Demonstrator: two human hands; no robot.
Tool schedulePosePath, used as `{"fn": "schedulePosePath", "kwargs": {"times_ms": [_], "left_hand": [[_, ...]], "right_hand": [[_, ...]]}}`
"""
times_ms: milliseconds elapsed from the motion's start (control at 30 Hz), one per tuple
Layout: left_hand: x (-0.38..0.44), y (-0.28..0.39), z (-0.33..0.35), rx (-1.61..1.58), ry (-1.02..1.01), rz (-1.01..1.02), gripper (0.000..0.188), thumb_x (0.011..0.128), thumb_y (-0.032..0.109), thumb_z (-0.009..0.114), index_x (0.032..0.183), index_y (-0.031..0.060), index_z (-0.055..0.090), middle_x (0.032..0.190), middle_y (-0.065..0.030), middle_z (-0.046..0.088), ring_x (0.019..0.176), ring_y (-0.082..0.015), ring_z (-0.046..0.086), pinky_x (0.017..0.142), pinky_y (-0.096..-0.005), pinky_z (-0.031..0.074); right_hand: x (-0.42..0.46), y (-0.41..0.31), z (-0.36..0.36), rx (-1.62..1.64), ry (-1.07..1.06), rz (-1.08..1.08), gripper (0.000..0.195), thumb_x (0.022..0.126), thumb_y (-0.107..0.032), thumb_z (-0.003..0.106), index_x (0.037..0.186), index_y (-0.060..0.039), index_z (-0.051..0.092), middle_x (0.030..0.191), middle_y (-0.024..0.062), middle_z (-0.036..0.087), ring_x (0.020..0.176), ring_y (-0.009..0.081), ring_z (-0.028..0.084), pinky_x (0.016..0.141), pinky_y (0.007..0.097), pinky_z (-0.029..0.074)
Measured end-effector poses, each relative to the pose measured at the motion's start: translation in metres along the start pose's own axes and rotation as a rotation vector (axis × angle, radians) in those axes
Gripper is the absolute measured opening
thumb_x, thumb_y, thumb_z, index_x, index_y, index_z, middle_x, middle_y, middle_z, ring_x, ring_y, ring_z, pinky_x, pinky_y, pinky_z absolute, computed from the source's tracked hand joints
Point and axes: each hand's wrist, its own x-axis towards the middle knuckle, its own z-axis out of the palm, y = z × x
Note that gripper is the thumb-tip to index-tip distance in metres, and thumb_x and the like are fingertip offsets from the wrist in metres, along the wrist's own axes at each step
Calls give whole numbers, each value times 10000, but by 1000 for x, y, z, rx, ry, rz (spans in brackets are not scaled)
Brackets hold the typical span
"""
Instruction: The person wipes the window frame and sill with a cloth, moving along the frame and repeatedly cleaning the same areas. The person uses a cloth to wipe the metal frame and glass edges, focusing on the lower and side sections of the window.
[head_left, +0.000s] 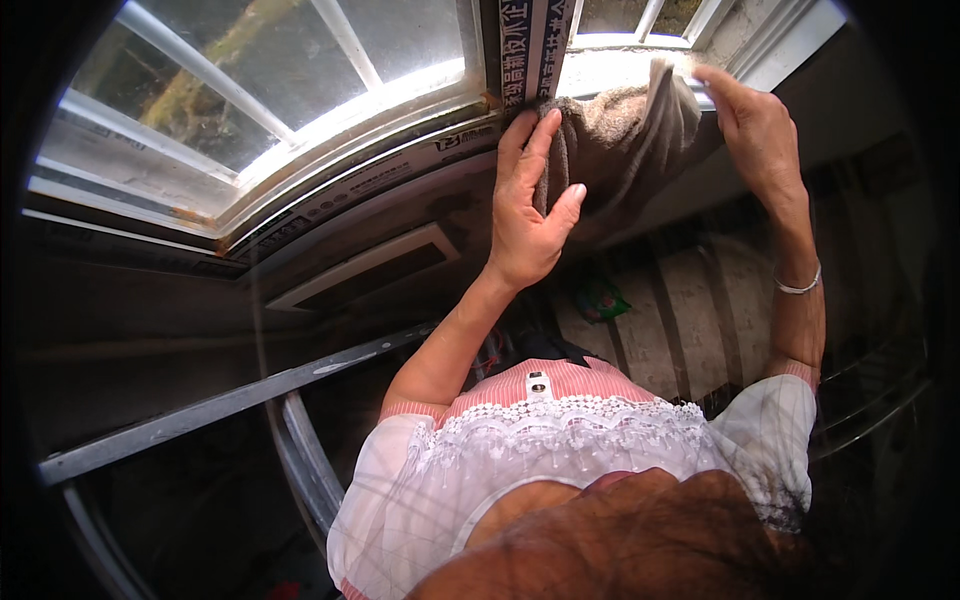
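Observation:
A grey-brown cloth (607, 135) hangs in folds at the window sill, beside the upright post (529, 52) between two window sections. My left hand (529, 202) is at the cloth's left end, its fingers pointing up along the base of the post and pinning the fabric there. The thumb stands apart over the cloth. My right hand (757, 135) is raised at the cloth's right end, with the index finger stretched towards the sill and the other fingers curled. The cloth's lifted corner is close to that fingertip; whether they touch is unclear.
Left is a barred window (262, 75) with a frame bearing printed protective film (360, 172). Below it, a rectangular panel (375, 266) is set in the wall. A metal rail (225, 409) runs at lower left. Stair steps (675, 315) lie below, with a green packet (604, 300) on them.

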Motion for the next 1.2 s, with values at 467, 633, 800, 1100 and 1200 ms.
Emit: {"fn": "schedulePosePath", "kwargs": {"times_ms": [467,633,800,1100,1200], "left_hand": [[2,-2,22,56,-133,-20,867,822,-37,626,1555,24,168,1552,-130,67,1442,-217,201,1136,-344,286],[-2,-8,30,14,-118,-61,875,831,-47,611,1560,28,134,1558,-121,33,1439,-212,205,1130,-345,308],[-1,-10,31,44,-120,-34,879,833,-62,591,1564,31,112,1555,-112,17,1440,-205,207,1146,-346,291],[-2,0,22,234,-55,13,779,797,-56,611,1507,16,300,1543,-167,201,1446,-289,252,1150,-375,287],[-4,4,14,277,10,160,688,787,-59,617,1440,20,416,1504,-207,320,1409,-345,331,1129,-386,323]], "right_hand": [[41,148,45,-350,-243,356,350,933,-190,474,1230,-197,657,1158,210,657,1107,390,618,934,480,488],[22,110,-3,-508,-498,341,315,940,-232,468,1117,-110,699,1142,192,670,1082,352,635,878,451,505],[-2,32,-41,76,-337,-16,242,941,-99,556,1133,-79,701,1007,181,707,939,282,694,800,355,522],[12,-48,25,392,-394,-388,261,863,-41,607,1097,-58,722,882,222,683,832,385,667,727,418,523],[27,-61,25,398,-501,-340,259,855,-23,602,1083,-35,723,909,241,683,846,394,668,743,420,530]]}}
